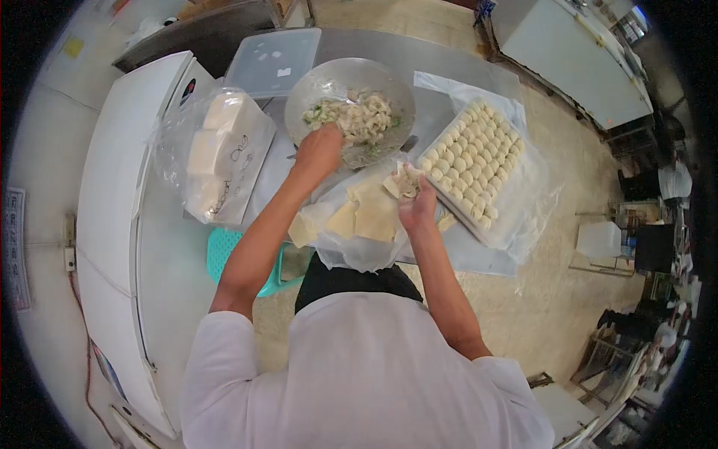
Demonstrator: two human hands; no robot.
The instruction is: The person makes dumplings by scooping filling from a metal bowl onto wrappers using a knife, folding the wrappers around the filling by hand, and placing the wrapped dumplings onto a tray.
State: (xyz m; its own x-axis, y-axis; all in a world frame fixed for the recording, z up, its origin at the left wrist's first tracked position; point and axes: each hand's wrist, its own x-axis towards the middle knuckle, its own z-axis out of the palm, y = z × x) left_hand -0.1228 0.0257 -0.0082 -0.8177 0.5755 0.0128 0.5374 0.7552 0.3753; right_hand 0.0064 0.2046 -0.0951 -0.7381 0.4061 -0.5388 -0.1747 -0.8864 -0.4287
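My left hand (321,150) is closed at the near left part of a large metal bowl (299,86), its fingertips at the pale, green-flecked filling (363,116); what they hold is hidden. Just right of the bowl's near edge, my right hand (419,207) holds up an open dough wrapper (402,182) with some filling on it. Flat yellowish wrappers (374,213) lie on plastic in front of my body. Rows of small round dumplings (471,157) fill a tray (465,219) to the right of my right hand.
A plastic bag (250,161) with stacked white blocks stands left of the bowl. Behind it lies a translucent lid (273,60). A turquoise stool (224,254) is under the metal table's (486,262) left side. White appliances stand at left and back right.
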